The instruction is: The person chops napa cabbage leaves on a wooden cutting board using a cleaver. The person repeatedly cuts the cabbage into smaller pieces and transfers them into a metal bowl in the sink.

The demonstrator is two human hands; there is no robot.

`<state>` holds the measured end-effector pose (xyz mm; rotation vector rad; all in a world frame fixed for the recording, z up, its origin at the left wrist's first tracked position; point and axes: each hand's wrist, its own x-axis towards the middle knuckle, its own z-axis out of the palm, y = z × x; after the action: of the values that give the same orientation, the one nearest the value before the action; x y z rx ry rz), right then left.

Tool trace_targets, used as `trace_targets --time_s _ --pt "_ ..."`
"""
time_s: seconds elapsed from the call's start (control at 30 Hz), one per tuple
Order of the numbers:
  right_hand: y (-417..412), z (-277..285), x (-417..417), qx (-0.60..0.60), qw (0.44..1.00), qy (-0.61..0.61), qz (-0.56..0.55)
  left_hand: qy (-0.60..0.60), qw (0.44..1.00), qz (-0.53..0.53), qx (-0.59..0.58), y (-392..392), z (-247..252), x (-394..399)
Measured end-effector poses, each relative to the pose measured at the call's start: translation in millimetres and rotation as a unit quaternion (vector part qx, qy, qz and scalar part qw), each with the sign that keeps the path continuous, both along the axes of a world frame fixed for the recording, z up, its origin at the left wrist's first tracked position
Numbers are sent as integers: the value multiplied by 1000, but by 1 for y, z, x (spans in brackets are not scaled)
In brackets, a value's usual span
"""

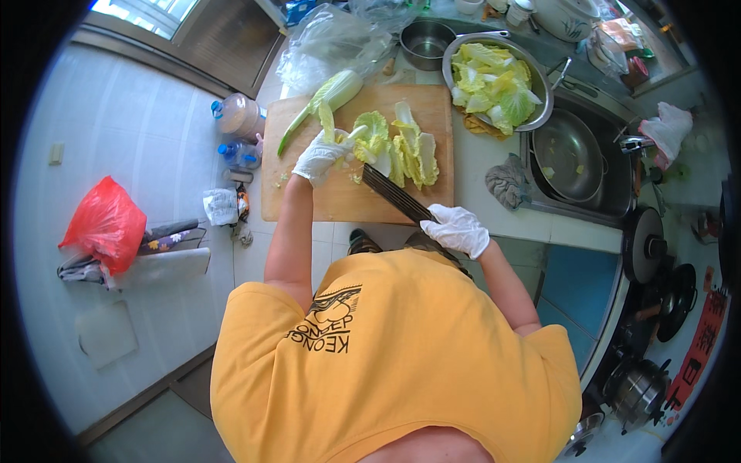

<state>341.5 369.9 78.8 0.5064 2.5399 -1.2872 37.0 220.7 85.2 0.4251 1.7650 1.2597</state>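
Observation:
My gloved left hand (pixel 321 157) is over the left part of a wooden cutting board (pixel 324 205), its fingers closed on a piece of napa cabbage leaf (pixel 327 122). My right hand (pixel 458 230), also in a white glove, grips a knife (pixel 396 194) by its handle. The dark, ridged-looking blade slants up and left over the board's front edge, its far end close to my left hand. Cut cabbage leaves (pixel 414 144) lie on the board to the right of that hand. Behind it rests a pale green-white vegetable (pixel 338 89) with a long green stalk.
Torn cabbage leaves fill a metal bowl (pixel 545 116) at the back right. A saucepan (pixel 427 40) and a clear plastic bag (pixel 330 46) stand behind the board. To the right are a grey rag (pixel 508 182) and a sink (pixel 616 191) holding a wok (pixel 567 153).

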Motion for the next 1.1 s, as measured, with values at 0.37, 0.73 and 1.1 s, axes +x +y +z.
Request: trace_targets --time_s 0.37,0.73,1.1 --pt "-36 -9 -42 -224 895 45 -382 523 771 -316 -181 -18 -18 -49" --pt "-113 -1 -52 -362 831 145 -396 250 863 -406 -166 -74 26 -41" --pt "-112 -6 -79 63 956 -75 -276 54 947 -296 110 -162 -46 -93"
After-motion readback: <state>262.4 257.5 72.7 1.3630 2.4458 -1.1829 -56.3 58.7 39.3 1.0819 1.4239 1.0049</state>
